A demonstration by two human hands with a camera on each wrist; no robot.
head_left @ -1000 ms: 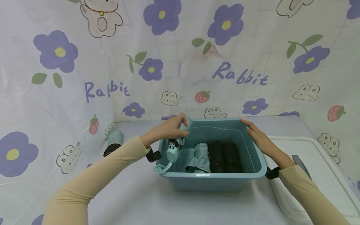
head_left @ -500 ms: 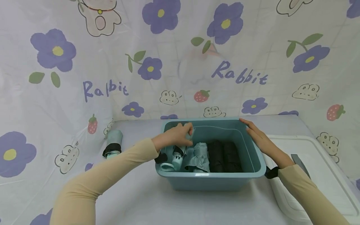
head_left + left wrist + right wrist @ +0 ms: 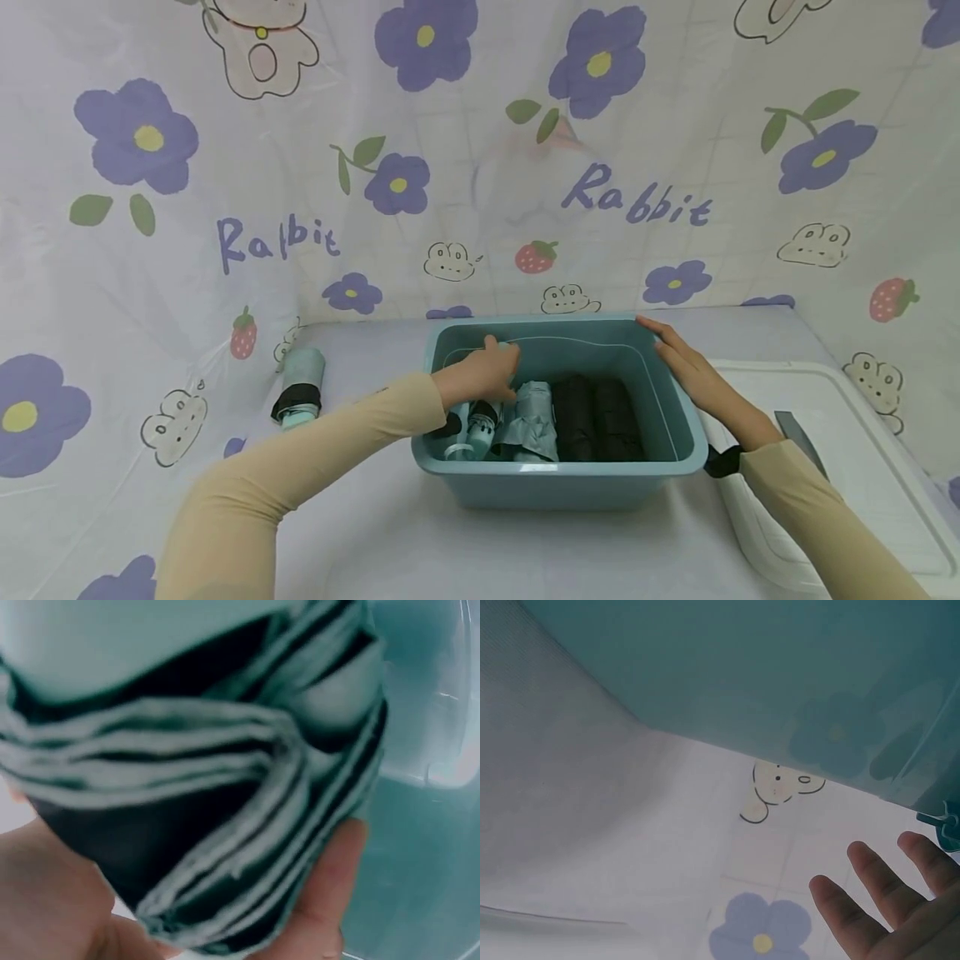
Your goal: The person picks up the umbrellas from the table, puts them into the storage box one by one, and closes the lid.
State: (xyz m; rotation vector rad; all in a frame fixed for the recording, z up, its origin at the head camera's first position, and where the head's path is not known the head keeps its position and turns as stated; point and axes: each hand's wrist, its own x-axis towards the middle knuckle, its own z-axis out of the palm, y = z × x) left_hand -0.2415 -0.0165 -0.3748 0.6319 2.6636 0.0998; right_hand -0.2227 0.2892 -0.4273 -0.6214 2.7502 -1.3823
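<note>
In the head view a blue plastic storage box (image 3: 562,492) stands in the middle of the table. My left hand (image 3: 483,372) is inside its left part, gripping a folded light-blue umbrella (image 3: 480,432) whose handle points toward the box's front wall. Close up in the left wrist view, fingers wrap the umbrella's pleated cloth (image 3: 217,750) with its dark lining. Beside it lie another light-blue folded umbrella (image 3: 535,417) and two black folded bundles (image 3: 575,421). My right hand (image 3: 693,371) rests on the box's right rim with fingers extended; the right wrist view shows those fingers spread along the outer wall.
Another light-blue folded umbrella (image 3: 302,387) with a black band lies on the table left of the box. A white lid (image 3: 870,483) with a grey handle lies to the right, under the right forearm. Behind everything hangs a flower-printed curtain (image 3: 465,167).
My left hand has moved right and down, lowering the umbrella from over the left rim into the box; its strap loop is now inside. The right hand has stayed on the rim.
</note>
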